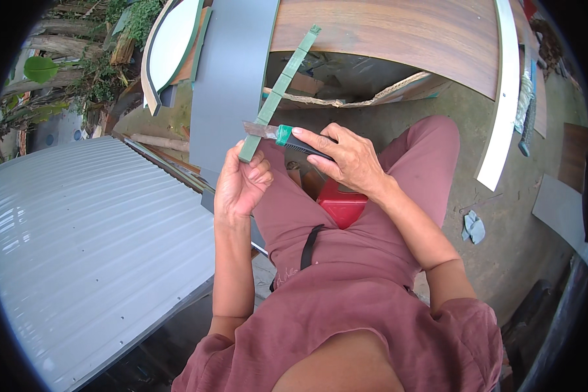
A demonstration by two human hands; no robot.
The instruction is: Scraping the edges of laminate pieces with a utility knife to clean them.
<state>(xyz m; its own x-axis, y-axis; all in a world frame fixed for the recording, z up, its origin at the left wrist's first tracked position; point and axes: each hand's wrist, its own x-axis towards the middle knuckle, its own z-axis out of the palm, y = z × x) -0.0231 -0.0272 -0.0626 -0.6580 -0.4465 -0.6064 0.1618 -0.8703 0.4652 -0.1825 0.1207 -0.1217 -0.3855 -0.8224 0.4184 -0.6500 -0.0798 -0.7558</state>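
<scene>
My left hand (pixel 243 179) is closed around the near end of a narrow green strip (pixel 282 83), which slants up and away to the right. Dark cross lines mark the strip at intervals. In my right hand (pixel 347 157) is a utility knife (pixel 305 145) with a black and green handle, my index finger laid along its top. The knife's blade (pixel 260 129) points left and lies across the strip, just beyond my left fingers. Whether the edge has cut into the strip cannot be made out.
I sit on a red stool (pixel 341 204). Ahead lie a long grey board (pixel 232 72) and a wood-grain panel (pixel 398 32). A curved white strip (pixel 503 111) stands right of my knee. Corrugated metal sheeting (pixel 98 255) fills the left side. A crumpled cloth (pixel 473 227) lies on the floor.
</scene>
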